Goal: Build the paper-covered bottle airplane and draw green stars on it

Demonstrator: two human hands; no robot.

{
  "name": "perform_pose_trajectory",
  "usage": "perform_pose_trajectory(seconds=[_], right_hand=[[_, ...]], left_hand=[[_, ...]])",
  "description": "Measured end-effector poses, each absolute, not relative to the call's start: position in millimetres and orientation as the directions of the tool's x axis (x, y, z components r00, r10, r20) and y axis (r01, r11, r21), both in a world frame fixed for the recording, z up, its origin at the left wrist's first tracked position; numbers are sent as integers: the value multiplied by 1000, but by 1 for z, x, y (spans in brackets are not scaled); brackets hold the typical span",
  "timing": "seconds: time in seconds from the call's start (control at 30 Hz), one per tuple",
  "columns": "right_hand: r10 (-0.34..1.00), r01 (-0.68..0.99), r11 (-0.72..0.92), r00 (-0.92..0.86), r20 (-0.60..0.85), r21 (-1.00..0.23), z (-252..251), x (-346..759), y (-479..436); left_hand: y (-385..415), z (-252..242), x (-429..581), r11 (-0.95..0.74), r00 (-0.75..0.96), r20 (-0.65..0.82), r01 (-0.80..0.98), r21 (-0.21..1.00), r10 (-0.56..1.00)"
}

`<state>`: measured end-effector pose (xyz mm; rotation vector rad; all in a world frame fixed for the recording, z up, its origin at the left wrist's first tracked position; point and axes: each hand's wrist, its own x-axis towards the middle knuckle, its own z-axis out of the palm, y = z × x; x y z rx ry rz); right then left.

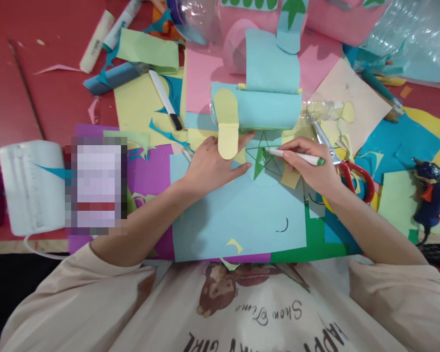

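A white marker with a green end (302,156) is held in my right hand (311,164), its tip touching a green star (258,164). The star is outlined on a round light blue piece of paper (266,180), and part of it is filled in green. My left hand (218,164) lies beside the circle with its fingers apart; a yellow paper strip (228,142) hangs over part of it. Beneath is a light blue sheet (238,215). Just beyond the hands stands a bottle wrapped in light blue paper (264,108).
Red-handled scissors (366,183) lie right of my right hand. A glue gun (429,195) is at the far right, a white power strip (34,188) at the far left. Several markers, a black-capped one (165,100) among them, and paper scraps cover the red table (55,98).
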<state>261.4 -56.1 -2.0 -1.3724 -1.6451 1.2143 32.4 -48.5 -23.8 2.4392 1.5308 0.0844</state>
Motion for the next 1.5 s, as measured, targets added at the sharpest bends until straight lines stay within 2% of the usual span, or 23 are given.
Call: perform_pose_trajectory(seconds=[0.63,1.5], right_hand=[[973,336,36,-226,-43,-941,-4,263,-56],[976,376,1,-202,-81,-927,-1,262,-55]], left_hand=[[-48,-24,32,-402,439,-97,876,268,893],[-48,-22,33,-424,455,-92,874,239,886]])
